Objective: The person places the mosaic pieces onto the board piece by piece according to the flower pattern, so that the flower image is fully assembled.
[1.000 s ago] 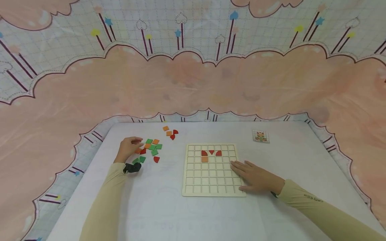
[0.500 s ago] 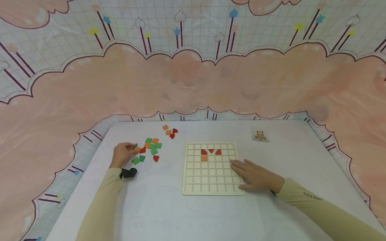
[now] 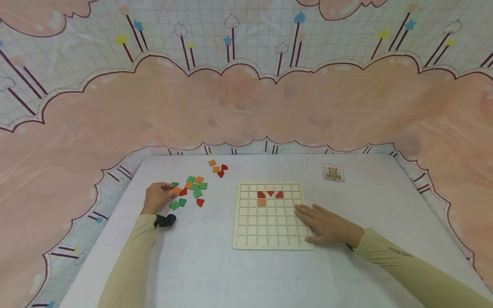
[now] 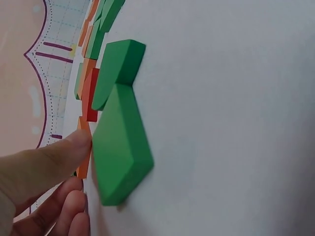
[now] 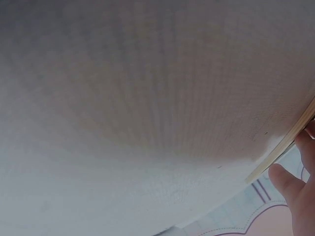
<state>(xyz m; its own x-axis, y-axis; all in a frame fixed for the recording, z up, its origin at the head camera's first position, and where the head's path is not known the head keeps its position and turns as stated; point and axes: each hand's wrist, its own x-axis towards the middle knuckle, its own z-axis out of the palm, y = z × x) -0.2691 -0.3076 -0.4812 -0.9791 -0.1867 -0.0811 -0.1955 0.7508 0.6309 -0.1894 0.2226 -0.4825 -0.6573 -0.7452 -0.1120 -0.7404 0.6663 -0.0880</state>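
Observation:
My left hand [image 3: 157,197] is at the left end of a scatter of tiles. Its thumb and fingers pinch an orange square tile [image 4: 82,125]; the thumb covers part of it in the left wrist view. A green tile [image 3: 175,184] lies just beyond the fingertips, and a red quarter-round tile [image 3: 183,192] is right beside the orange one. Two green tiles [image 4: 120,147] lie nearer the wrist. With fingers stretched out, my right hand [image 3: 327,225] rests on the right edge of a pale gridded board [image 3: 273,237]. Three red tiles [image 3: 271,193] and one orange square [image 3: 262,202] sit in its upper cells.
More green, orange and red tiles [image 3: 197,194] lie between the left hand and the board. A smaller group of orange and red tiles [image 3: 216,169] is farther back. A small pattern card [image 3: 333,173] lies on the white table [image 3: 215,273], behind the right hand.
My left hand has drawn back to the left and lowered to the tiles. A green tile seen at its fingertips half a second ago now lies just behind them. The right hand stays put.

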